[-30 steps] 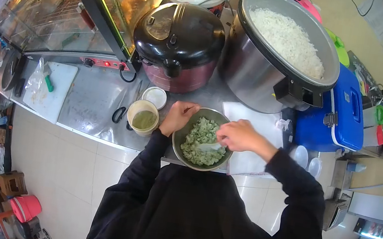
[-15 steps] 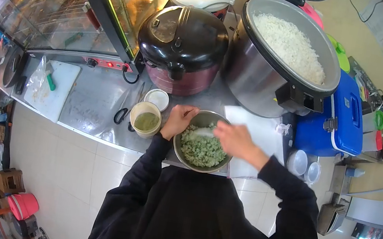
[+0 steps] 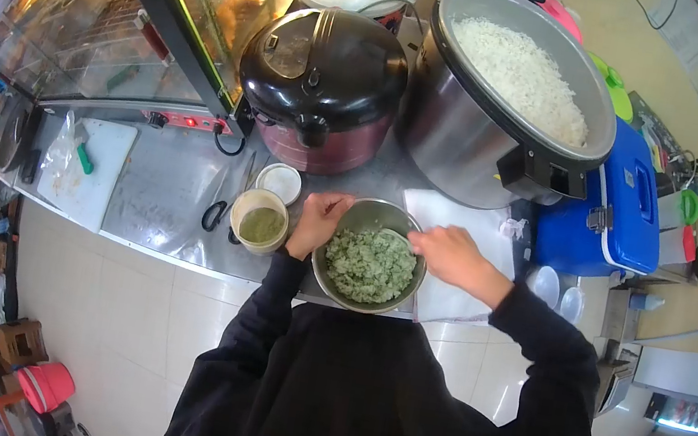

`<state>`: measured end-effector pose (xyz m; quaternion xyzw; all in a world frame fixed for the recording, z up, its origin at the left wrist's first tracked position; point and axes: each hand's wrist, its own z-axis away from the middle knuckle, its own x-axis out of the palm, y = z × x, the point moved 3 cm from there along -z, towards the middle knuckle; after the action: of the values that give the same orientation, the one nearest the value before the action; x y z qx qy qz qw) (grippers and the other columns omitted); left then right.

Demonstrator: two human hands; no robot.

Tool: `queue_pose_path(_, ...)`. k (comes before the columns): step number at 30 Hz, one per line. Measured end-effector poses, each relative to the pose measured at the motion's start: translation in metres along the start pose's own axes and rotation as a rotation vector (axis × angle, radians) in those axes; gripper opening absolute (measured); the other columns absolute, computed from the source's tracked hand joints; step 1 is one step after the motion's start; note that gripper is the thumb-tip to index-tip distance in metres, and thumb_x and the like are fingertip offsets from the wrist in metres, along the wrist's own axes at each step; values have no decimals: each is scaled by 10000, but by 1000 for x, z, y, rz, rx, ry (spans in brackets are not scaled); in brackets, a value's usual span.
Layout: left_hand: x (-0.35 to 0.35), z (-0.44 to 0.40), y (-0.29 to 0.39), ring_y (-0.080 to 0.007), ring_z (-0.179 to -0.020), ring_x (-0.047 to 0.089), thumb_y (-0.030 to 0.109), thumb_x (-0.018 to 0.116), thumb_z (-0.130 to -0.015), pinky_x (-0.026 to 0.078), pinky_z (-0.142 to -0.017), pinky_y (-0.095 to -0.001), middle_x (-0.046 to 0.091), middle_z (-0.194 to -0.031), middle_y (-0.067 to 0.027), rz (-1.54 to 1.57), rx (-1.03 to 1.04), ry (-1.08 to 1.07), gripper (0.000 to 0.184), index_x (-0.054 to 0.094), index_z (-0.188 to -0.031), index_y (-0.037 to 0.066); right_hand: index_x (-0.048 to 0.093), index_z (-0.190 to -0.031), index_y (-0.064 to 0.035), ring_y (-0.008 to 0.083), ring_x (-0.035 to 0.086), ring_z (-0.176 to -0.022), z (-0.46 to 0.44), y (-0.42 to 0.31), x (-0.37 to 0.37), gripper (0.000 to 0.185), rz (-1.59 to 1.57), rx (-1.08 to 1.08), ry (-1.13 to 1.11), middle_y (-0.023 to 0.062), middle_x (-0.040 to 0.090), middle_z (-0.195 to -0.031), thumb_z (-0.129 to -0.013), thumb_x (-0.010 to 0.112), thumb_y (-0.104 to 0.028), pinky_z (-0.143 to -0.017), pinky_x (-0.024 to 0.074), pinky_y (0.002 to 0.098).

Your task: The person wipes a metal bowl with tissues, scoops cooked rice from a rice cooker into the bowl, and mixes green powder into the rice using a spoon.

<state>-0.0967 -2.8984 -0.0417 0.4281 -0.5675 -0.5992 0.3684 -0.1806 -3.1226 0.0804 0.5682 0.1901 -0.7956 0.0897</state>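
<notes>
A steel bowl (image 3: 361,300) stands at the counter's front edge, filled with rice (image 3: 369,265) tinted green. My left hand (image 3: 319,224) pinches the bowl's left rim. At the right rim my right hand (image 3: 450,254) is closed around the handle of a pale utensil that looks like a rice paddle (image 3: 398,238); the fingers and rice hide much of it. Left of my left hand sits a cream tub (image 3: 253,201) with green powder (image 3: 262,225) inside. A round white lid (image 3: 280,182) lies behind the tub.
A large cooker of white rice (image 3: 524,81) and a dark lidded cooker (image 3: 326,87) stand behind. Left are scissors (image 3: 214,215), a white cutting board (image 3: 105,170) and a glass heated cabinet (image 3: 115,26). A white cloth (image 3: 454,303) and blue cooler (image 3: 602,208) are on the right.
My right hand has moved right and slightly down, from over the bowl to its right rim, drawing the paddle with it. My left hand stays on the left rim.
</notes>
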Motion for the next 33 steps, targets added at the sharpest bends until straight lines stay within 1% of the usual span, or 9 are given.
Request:
queue_pose_path(3,3,10,5,-70,-783,576,187,592,-991,480,-727,-245,715,-869,-30,143,-68,70,288,701,-1047,-73,635,-902,-86,388,672,-782,22,-14,13,91,-154,160,-115,150,674,-824,-844,595,-143,-693,525,500)
queue_pose_path(8,17,34,17,-79,-808,580,162,552,-998,480,-748,-264,707,-844,-71,56,-67,396,268,694,-1056,-58,631,-919,-32,424,649,-789,29,-36,33,153,-400,354,-98,220,676,-806,-861,554,-151,-728,512,516)
queue_pose_path(11,23,52,23,-86,-833,591,177,519,-1017,480,-768,-261,706,-884,-61,69,-106,453,291,685,-1088,-51,645,-911,-29,339,672,-748,26,-26,65,127,-622,391,46,168,677,-774,-892,557,-119,-669,505,431)
queue_pose_path(14,27,63,15,-92,-861,602,180,496,-1030,481,-791,-255,708,-934,-53,175,-139,490,307,679,-1111,-53,659,-889,-15,347,681,-751,27,-8,64,215,-877,480,-41,192,683,-793,-905,557,-204,-673,501,440)
queue_pose_path(17,29,67,16,-92,-883,603,171,485,-1035,481,-812,-251,705,-968,-50,233,-114,514,311,674,-1134,-55,647,-922,-30,294,688,-736,36,-9,46,208,-901,489,-25,172,674,-761,-920,588,-229,-662,492,412)
queue_pose_path(20,28,70,17,-91,-896,604,162,486,-1034,481,-823,-250,706,-988,-59,209,-109,510,307,670,-1146,-57,613,-975,-45,311,684,-737,51,-15,24,179,-853,381,182,154,665,-734,-934,594,-218,-653,490,418)
queue_pose_path(23,28,70,21,-91,-896,605,159,492,-1032,481,-820,-250,708,-991,-65,201,-100,520,303,668,-1146,-59,579,-1013,-69,352,675,-703,53,-25,6,182,-744,396,300,134,667,-712,-954,569,-241,-626,496,454)
queue_pose_path(29,31,68,21,-82,-879,594,159,504,-1030,477,-804,-242,706,-971,-60,191,-74,565,297,670,-1121,-69,587,-971,-119,366,651,-637,12,-71,53,150,-261,440,204,131,650,-664,-958,554,-264,-574,502,486)
queue_pose_path(33,28,69,20,-79,-867,587,157,504,-1030,475,-799,-238,703,-958,-57,162,-97,573,295,673,-1112,-70,588,-936,-126,367,650,-659,38,-62,29,131,-253,356,164,136,650,-674,-936,570,-255,-610,508,484)
